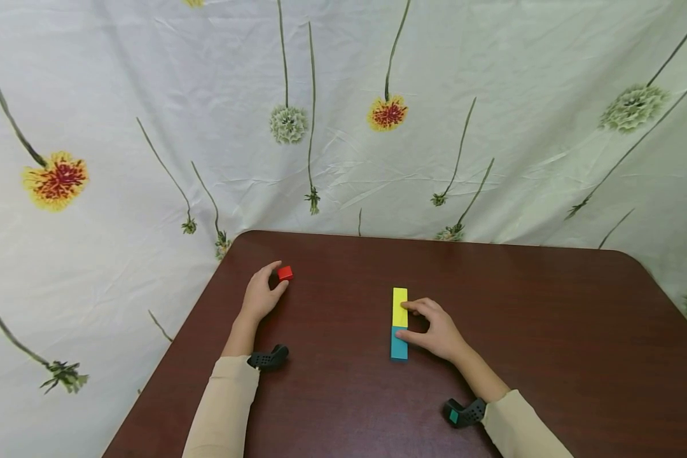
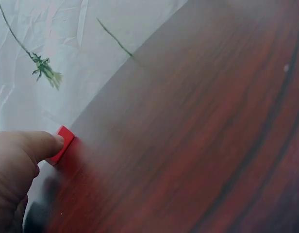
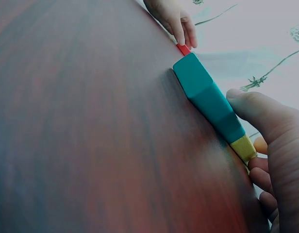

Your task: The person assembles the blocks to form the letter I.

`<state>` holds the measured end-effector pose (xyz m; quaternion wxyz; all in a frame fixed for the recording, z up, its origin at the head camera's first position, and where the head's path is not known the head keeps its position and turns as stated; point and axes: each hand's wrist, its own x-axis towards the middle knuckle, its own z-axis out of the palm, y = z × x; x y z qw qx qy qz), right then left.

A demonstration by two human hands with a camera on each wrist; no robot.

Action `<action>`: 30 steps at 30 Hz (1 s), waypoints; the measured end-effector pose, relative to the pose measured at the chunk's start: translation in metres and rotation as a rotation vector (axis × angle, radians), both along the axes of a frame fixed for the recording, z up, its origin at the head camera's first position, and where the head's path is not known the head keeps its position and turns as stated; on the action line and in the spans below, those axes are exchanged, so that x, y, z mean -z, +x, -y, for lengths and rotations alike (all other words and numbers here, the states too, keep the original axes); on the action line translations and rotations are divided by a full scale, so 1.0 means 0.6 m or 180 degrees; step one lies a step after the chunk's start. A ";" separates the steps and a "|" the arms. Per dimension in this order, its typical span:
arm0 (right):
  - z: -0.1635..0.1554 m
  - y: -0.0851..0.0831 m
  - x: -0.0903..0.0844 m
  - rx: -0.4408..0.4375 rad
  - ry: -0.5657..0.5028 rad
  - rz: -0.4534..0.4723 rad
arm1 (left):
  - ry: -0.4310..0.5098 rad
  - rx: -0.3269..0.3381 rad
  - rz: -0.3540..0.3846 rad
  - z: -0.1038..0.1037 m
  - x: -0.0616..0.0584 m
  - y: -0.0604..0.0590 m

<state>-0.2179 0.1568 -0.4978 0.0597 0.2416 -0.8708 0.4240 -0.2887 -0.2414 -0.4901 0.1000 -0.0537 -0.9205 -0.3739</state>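
Observation:
A small red cube (image 1: 285, 273) (image 2: 62, 143) lies on the dark wooden table (image 1: 343, 407), toward its far left. My left hand (image 1: 277, 277) pinches it between forefinger and thumb; the thumb (image 2: 30, 148) lies against its side. A yellow block (image 1: 400, 306) and a teal block (image 1: 399, 345) lie end to end in a line at mid-table. My right hand (image 1: 408, 320) sits on their right side, with its thumb (image 3: 258, 111) on the teal block (image 3: 207, 94) near the joint and its forefinger on the yellow block (image 3: 244, 147). The red cube (image 3: 183, 49) and the left hand's fingers (image 3: 181, 24) show beyond the teal end.
A creased white cloth with printed flowers (image 1: 343, 127) hangs behind and to the left of the table. The table's far edge and rounded left corner (image 1: 235, 245) lie close to the red cube. Black wrist cameras (image 1: 268, 358) (image 1: 462, 413) sit on both forearms.

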 end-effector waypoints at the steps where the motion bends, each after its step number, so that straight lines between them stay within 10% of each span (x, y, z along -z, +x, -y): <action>1: 0.000 0.000 0.000 -0.0001 0.0003 -0.0006 | -0.0034 -0.0032 0.0027 0.000 0.001 -0.002; 30: -0.002 -0.001 0.004 -0.0005 -0.0014 -0.0008 | -0.0298 -0.0218 0.0097 -0.006 0.004 -0.003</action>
